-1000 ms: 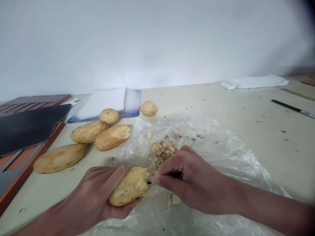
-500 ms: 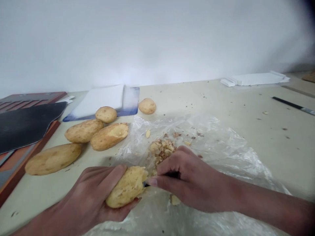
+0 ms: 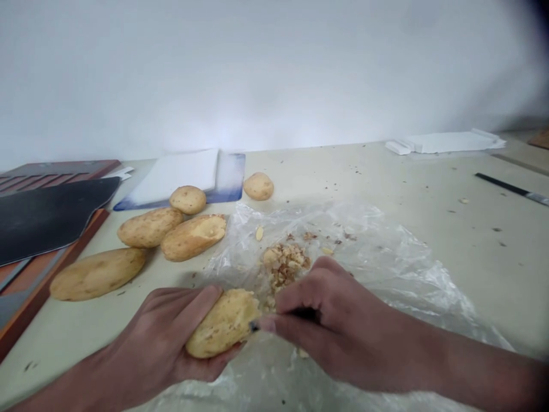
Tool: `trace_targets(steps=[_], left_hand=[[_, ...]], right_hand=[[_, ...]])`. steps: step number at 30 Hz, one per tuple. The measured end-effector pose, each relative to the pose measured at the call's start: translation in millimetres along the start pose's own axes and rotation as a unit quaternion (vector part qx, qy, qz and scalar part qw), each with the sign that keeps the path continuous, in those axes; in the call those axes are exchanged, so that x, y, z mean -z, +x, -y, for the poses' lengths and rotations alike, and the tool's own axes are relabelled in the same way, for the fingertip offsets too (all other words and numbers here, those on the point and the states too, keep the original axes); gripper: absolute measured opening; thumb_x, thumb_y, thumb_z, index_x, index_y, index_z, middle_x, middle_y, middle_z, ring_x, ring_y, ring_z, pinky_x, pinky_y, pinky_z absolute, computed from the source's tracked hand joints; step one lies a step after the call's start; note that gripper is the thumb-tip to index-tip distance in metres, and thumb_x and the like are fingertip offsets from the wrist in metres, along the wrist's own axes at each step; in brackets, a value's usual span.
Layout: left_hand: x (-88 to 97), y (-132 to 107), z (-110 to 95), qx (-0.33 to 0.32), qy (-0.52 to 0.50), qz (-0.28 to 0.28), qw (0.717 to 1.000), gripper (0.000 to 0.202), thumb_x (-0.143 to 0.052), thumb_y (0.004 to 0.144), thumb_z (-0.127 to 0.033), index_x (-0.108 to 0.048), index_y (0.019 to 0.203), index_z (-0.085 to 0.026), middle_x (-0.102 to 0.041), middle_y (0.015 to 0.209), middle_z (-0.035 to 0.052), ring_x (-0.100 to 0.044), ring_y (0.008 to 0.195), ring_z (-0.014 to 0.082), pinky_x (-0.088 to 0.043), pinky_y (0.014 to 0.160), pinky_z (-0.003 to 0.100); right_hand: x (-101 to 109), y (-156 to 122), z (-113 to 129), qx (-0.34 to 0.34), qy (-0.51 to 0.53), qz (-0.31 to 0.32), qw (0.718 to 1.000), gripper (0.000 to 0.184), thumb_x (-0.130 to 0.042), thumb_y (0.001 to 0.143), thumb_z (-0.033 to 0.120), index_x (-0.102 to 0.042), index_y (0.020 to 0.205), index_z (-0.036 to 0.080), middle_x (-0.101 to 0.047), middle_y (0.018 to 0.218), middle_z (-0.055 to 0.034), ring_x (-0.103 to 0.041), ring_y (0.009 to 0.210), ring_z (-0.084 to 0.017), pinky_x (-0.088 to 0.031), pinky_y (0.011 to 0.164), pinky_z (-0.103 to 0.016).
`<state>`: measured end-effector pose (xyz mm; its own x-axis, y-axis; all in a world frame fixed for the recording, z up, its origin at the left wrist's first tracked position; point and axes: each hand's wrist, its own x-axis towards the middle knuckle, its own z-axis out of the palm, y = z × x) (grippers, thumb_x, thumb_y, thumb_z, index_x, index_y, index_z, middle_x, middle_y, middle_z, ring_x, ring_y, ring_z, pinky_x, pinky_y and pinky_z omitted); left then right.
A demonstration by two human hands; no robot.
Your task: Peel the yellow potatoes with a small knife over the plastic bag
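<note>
My left hand (image 3: 171, 337) is wrapped round a potato (image 3: 223, 323) whose surface looks scraped, with a rough, cut right end. Pinched in my right hand (image 3: 326, 320) is a small dark blade (image 3: 254, 325), its tip against that cut end; the rest is hidden by my fingers. Below both hands lies a clear plastic sheet (image 3: 398, 269). A pile of brown and pale peel scraps (image 3: 285, 263) sits on it, just beyond my right hand. To the left rests another potato (image 3: 193, 237) with a bare patch at one end.
Several unpeeled potatoes stand at the left, among them a long one (image 3: 98, 274) and a round one (image 3: 258, 186). A white pad (image 3: 175, 174) lies on a blue-edged sheet. Far left is a black mat (image 3: 51, 214) on a reddish frame. White folded paper (image 3: 450, 141) and a black strip (image 3: 501, 183) lie right.
The blade has shifted slightly at the potato's cut end, and my right hand has moved a little down and right. The whole view has shifted slightly. My left hand keeps its grip.
</note>
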<state>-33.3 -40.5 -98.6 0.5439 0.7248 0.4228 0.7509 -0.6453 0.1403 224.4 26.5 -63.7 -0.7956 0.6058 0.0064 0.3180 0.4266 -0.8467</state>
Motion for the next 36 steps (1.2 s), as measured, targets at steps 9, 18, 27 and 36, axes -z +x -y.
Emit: trace_targets(steps=[9, 18, 27, 36], left_hand=[[-1.2, -0.1, 2.1, -0.012, 0.014, 0.011, 1.000, 0.025, -0.064, 0.089, -0.045, -0.048, 0.092, -0.025, -0.053, 0.058, -0.0084, -0.055, 0.041, 0.0122, -0.041, 0.038, 0.025], [-1.9, 1.5, 3.1, -0.009, 0.013, 0.011, 1.000, 0.028, -0.068, 0.087, -0.042, -0.046, 0.087, -0.025, -0.051, 0.058, -0.0091, -0.053, 0.040, 0.0107, -0.040, 0.036, 0.024], [-2.7, -1.0, 3.6, -0.020, 0.024, 0.000, 1.000, 0.027, -0.068, 0.086, -0.040, -0.046, 0.090, -0.025, -0.054, 0.059, -0.0082, -0.054, 0.041, 0.0124, -0.042, 0.036, 0.027], [0.1, -0.2, 4.7, -0.021, 0.030, 0.008, 0.999, 0.030, -0.071, 0.083, -0.045, -0.051, 0.090, -0.024, -0.052, 0.057, -0.0096, -0.053, 0.040, 0.0110, -0.042, 0.035, 0.024]], right_hand=[[2.5, 1.9, -3.7, 0.010, 0.002, -0.008, 1.000, 0.047, -0.059, 0.093, 0.021, -0.033, 0.054, 0.016, -0.022, 0.050, 0.0091, -0.024, 0.047, -0.005, -0.029, 0.050, -0.018], [0.8, -1.1, 2.6, 0.005, 0.018, 0.002, 1.000, 0.045, -0.059, 0.094, 0.022, -0.036, 0.055, 0.017, -0.028, 0.051, 0.0090, -0.030, 0.047, -0.004, -0.031, 0.052, -0.019], [3.4, 2.9, -3.5, -0.018, -0.013, -0.046, 0.999, 0.049, -0.055, 0.096, 0.024, -0.029, 0.054, 0.017, -0.024, 0.051, 0.0083, -0.024, 0.047, -0.006, -0.028, 0.052, -0.022], [8.4, -0.1, -1.8, -0.008, -0.021, -0.032, 0.999, 0.047, -0.055, 0.097, 0.025, -0.033, 0.057, 0.017, -0.027, 0.053, 0.0082, -0.026, 0.050, -0.006, -0.031, 0.055, -0.023]])
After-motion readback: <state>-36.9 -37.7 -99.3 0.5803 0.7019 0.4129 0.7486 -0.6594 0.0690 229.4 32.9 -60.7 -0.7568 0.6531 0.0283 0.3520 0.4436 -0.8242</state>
